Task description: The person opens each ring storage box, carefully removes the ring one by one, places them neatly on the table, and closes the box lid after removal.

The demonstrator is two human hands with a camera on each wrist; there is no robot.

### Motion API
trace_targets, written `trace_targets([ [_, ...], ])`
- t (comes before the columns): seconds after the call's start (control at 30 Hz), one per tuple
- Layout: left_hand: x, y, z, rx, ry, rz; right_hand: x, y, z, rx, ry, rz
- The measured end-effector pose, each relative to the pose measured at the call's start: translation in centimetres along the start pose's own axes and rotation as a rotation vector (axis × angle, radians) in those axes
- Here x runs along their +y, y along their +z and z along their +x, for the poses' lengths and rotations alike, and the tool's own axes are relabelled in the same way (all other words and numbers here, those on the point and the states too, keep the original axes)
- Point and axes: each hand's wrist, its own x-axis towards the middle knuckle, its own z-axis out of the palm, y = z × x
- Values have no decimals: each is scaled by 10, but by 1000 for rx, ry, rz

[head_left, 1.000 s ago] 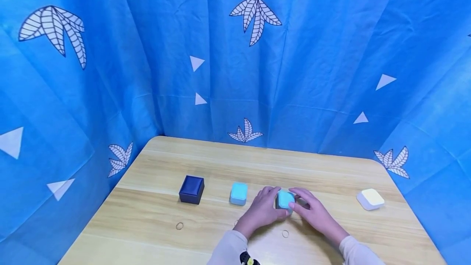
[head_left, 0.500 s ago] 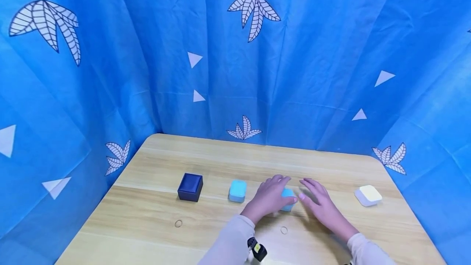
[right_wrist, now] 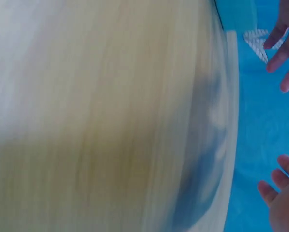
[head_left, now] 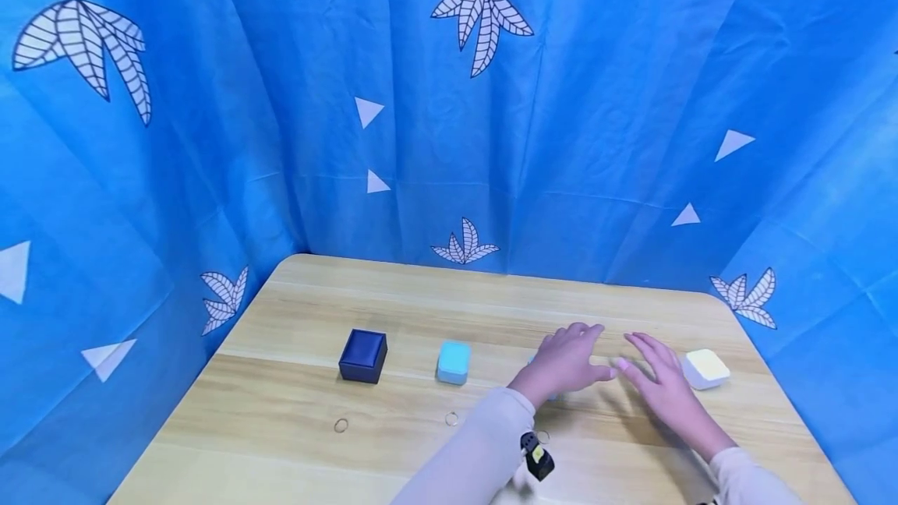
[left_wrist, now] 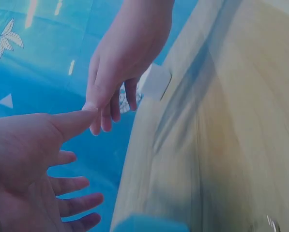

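In the head view my left hand hovers above the table with fingers extended and holds nothing. It mostly covers a light-blue small box, whose top edge shows at the bottom of the left wrist view. Right of it is my right hand, its fingers spread and nothing in them. Close beyond its fingers stands a white small box with a cream top. Another light-blue box and a navy box stand farther left.
Thin rings lie on the wooden table: one ring before the navy box, another ring before the uncovered light-blue box, and a third ring near the left wrist. A blue patterned curtain surrounds the table.
One second ago both hands held the right-hand light-blue box on the table. They have let go of it and moved right, toward the white box.
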Motion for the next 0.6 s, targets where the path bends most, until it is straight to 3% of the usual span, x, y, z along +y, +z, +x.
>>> trace_targets([
  [0.37,56,29,34,-42,51,-47,40,-54,-19,96,79,-47],
  [0.6,70,47,48,-28,47,-91,65,-72,-25,116,117,-54],
])
